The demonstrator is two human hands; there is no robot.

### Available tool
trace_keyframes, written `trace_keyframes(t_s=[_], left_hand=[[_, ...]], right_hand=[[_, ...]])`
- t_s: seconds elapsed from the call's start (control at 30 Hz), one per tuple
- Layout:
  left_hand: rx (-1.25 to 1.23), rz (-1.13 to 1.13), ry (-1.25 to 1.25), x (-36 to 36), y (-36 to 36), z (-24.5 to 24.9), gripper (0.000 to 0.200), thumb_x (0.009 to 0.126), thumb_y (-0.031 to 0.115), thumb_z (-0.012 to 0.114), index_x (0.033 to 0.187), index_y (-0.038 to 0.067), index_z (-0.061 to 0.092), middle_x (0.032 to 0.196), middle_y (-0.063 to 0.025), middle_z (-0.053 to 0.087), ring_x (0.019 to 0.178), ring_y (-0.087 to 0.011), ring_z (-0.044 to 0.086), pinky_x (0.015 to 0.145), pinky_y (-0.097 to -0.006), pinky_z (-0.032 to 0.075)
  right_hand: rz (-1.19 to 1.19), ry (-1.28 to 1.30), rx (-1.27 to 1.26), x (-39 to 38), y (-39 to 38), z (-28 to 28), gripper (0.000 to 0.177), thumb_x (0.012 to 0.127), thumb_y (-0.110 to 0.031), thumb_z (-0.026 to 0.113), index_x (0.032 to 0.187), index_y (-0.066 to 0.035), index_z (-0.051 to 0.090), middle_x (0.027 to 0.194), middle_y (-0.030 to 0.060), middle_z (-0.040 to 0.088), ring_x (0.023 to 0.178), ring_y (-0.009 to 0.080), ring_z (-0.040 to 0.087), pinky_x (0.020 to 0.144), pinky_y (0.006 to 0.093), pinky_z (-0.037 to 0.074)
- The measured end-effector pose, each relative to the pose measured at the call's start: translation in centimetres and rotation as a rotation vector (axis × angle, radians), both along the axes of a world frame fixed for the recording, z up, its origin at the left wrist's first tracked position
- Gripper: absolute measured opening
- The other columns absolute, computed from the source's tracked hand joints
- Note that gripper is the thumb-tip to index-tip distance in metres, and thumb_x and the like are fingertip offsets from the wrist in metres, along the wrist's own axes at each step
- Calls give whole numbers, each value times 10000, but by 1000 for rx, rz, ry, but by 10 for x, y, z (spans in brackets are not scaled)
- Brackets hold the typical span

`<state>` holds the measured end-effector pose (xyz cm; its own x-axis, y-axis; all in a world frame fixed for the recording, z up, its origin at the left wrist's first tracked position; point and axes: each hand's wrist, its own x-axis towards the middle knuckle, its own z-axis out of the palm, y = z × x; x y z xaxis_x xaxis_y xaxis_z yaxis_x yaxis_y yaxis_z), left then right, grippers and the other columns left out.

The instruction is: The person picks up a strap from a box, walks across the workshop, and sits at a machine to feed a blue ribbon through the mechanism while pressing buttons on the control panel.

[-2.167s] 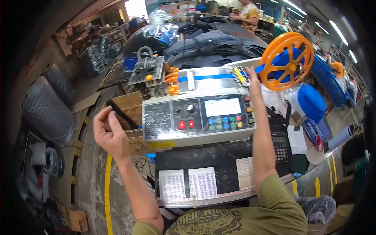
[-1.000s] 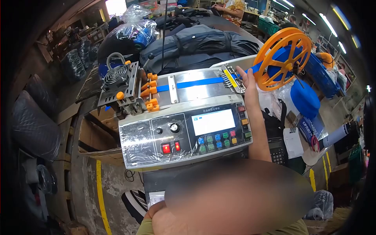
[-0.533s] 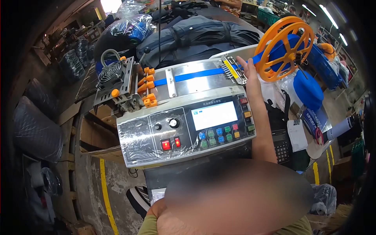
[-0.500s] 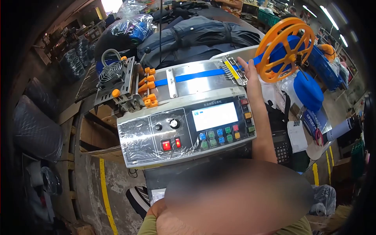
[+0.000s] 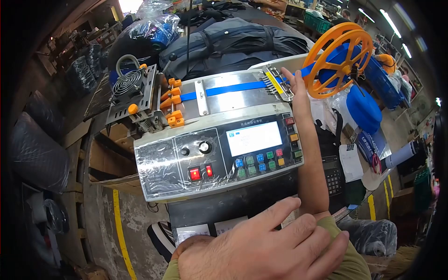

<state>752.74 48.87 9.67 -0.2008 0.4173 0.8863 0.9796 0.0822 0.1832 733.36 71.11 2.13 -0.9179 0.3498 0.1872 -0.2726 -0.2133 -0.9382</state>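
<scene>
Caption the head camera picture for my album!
Blue strap runs from orange reel across a strap-feeding machine, right hand beside the reel, left hand near camera.

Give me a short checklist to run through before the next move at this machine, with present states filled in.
1. Blue strap runs under the silver crossbar: ok.
2. Red switches lit: ok.
3. Screen reading: cannot tell; it is lit, but its text is too small.
4. Left hand off the colored keys: ok; it is in front of the machine, holding nothing visible.
5. Right hand clear of the strap guide: not ok; its fingers are at the guide's reel-side edge.
6. Right hand's grip on the strap: cannot tell; the fingers hide it.
</scene>
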Motion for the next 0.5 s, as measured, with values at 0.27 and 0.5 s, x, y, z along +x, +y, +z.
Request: trace_keyframes(t_s=[0.27,0.5], left_hand=[[116,107,13,2,9,-1,171,808,159,740,975,137,715,799,30,600,805,-147,619,831,-325,541],[127,83,57,0,7,1,169,811,154,739,976,135,714,802,31,604,802,-146,619,828,-328,543]], right_hand=[[13,2,34,-7,10,-11,748,1104,-568,293,1535,19,464,1506,228,520,1292,188,599,1070,256,476],[20,7,71,-7,9,-9,806,1079,-624,290,1547,15,438,1511,231,503,1340,223,570,1130,273,426]])
